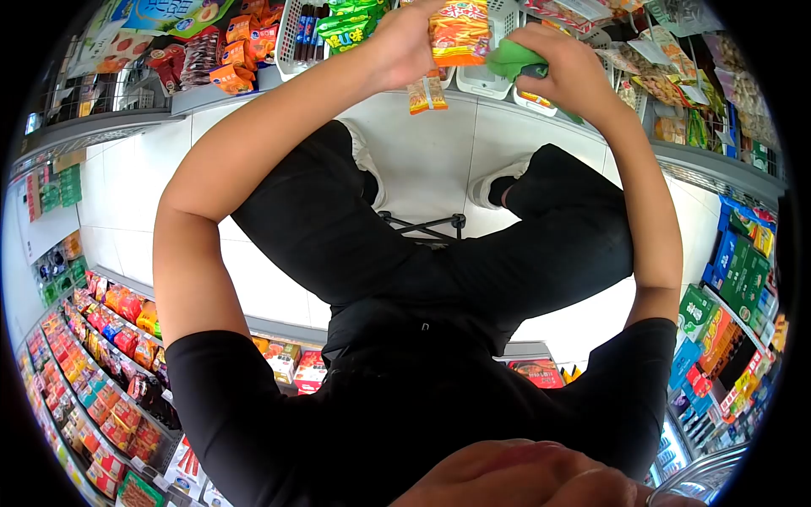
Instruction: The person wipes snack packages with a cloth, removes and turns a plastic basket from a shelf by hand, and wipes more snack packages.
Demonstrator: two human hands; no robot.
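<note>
My left hand (404, 49) is closed on the edge of an orange snack bag (459, 34), held upright over the shelf's front. Part of its fingers is cut off by the top of the view. In my right hand (568, 69) a green cloth (512, 61) is bunched between the fingers, close to the bag's right side. Beneath the two hands stands a white plastic basket (483, 83), its inside partly visible. A small orange-and-clear snack packet (427, 95) hangs just below my left hand at the shelf edge.
Green snack bags (351, 29) and dark stick packs (311, 34) fill a basket on the left. Orange packets (241, 51) lie farther left, more bagged snacks (663, 63) at right. A folding stool's dark frame (422, 225) shows between my legs. Stocked shelves (110, 372) stand behind me.
</note>
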